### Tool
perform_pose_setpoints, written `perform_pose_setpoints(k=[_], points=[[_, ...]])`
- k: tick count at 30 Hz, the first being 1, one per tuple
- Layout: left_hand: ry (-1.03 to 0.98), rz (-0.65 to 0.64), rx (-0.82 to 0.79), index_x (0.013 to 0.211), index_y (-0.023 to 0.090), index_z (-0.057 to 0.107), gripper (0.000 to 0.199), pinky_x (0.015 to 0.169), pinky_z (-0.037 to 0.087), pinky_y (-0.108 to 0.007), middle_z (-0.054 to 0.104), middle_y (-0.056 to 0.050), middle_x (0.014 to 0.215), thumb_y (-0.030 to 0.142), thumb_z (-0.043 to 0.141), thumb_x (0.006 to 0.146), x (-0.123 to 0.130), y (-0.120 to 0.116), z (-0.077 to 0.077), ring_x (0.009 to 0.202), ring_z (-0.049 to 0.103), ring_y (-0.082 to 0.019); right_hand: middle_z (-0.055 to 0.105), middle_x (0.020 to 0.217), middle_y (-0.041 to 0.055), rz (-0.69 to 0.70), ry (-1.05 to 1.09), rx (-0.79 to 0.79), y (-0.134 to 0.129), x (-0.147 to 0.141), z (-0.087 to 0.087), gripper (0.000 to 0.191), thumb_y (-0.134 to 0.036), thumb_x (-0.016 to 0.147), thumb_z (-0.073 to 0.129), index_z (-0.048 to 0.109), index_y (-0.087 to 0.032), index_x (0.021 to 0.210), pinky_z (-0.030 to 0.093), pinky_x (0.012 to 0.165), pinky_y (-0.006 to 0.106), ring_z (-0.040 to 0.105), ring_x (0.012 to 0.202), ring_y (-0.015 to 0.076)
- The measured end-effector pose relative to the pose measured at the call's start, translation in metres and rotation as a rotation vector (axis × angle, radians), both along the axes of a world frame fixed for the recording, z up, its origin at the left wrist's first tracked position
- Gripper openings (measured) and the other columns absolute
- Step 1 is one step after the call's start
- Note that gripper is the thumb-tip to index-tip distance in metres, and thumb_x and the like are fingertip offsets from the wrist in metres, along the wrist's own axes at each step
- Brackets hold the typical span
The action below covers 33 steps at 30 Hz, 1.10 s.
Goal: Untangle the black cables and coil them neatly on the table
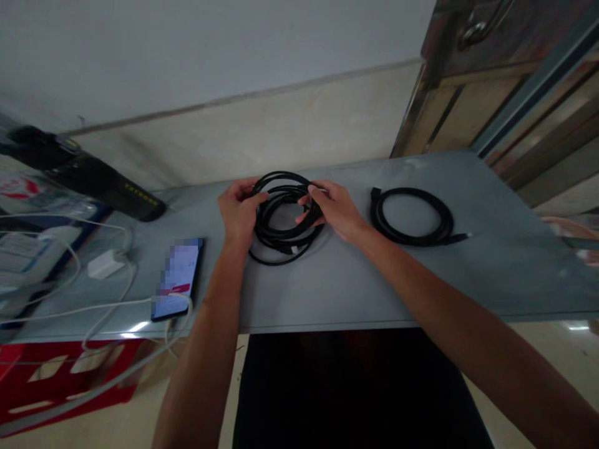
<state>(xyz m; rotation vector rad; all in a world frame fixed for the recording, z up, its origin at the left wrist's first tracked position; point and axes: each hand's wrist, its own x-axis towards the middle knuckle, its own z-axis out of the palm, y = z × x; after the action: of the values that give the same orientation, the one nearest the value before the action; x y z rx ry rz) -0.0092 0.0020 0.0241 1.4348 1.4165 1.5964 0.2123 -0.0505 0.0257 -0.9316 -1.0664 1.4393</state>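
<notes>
Hands (237, 211), part-curled, grip opposite sides of a coiled black cable (277, 236), its loops hiding some left fingertips.

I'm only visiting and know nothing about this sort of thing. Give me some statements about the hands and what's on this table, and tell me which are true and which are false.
1. The left hand and right hand both hold the same black cable coil. True.
2. A second coil lies to the left of the hands. False: the second coil lies to their right on the table.
3. The phone lies face down. False: its lit screen faces up.
4. A black object with yellow lettering is on the left side of the view. True.
5. Part of a red crate shows below the table's front edge. True.
</notes>
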Motion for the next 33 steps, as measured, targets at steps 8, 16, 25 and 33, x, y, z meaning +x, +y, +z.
perform_pose_setpoints(k=[8, 16, 25, 33], points=[[0.244, 0.041, -0.043, 0.091, 0.023, 0.088, 0.019, 0.094, 0.059, -0.041, 0.083, -0.003, 0.090, 0.027, 0.087, 0.072, -0.011, 0.002, -0.005, 0.090, 0.075, -0.026, 0.080, 0.098, 0.0034, -0.028, -0.070, 0.046, 0.002, 0.001, -0.006, 0.021, -0.042, 0.113, 0.066, 0.067, -0.021, 0.117, 0.061, 0.047, 0.023, 0.080, 0.065, 0.0166], [-0.052, -0.098, -0.213, 0.105, 0.020, 0.089, 0.036, 0.090, 0.059, -0.036, 0.086, -0.007, 0.102, 0.028, 0.086, 0.070, -0.004, -0.002, -0.004, 0.093, 0.076, -0.024, 0.080, 0.093, 0.0043, -0.200, -0.358, 0.310, 0.018, 0.009, -0.024, 0.024, -0.047, 0.107, 0.069, 0.073, -0.024, 0.104, 0.064, 0.077, 0.035, 0.077, 0.085, 0.0216], [-0.258, -0.319, -0.254, 0.108, 0.021, 0.086, 0.039, 0.102, 0.061, -0.040, 0.087, -0.009, 0.120, 0.024, 0.088, 0.069, 0.021, -0.014, 0.000, 0.111, 0.079, -0.027, 0.079, 0.114, 0.0100, -0.368, -0.715, 0.418, 0.022, 0.015, -0.030, 0.011, -0.035, 0.102, 0.072, 0.075, -0.025, 0.105, 0.055, 0.117, 0.051, 0.070, 0.122, 0.0308], [-0.126, -0.349, -0.159, 0.112, 0.023, 0.089, 0.035, 0.110, 0.057, -0.043, 0.087, -0.006, 0.115, 0.032, 0.090, 0.078, 0.027, -0.017, -0.005, 0.112, 0.078, -0.029, 0.078, 0.116, 0.0114, -0.412, -0.803, 0.481, 0.024, 0.019, -0.034, 0.012, -0.033, 0.104, 0.068, 0.076, -0.025, 0.108, 0.054, 0.118, 0.053, 0.068, 0.123, 0.0314]])
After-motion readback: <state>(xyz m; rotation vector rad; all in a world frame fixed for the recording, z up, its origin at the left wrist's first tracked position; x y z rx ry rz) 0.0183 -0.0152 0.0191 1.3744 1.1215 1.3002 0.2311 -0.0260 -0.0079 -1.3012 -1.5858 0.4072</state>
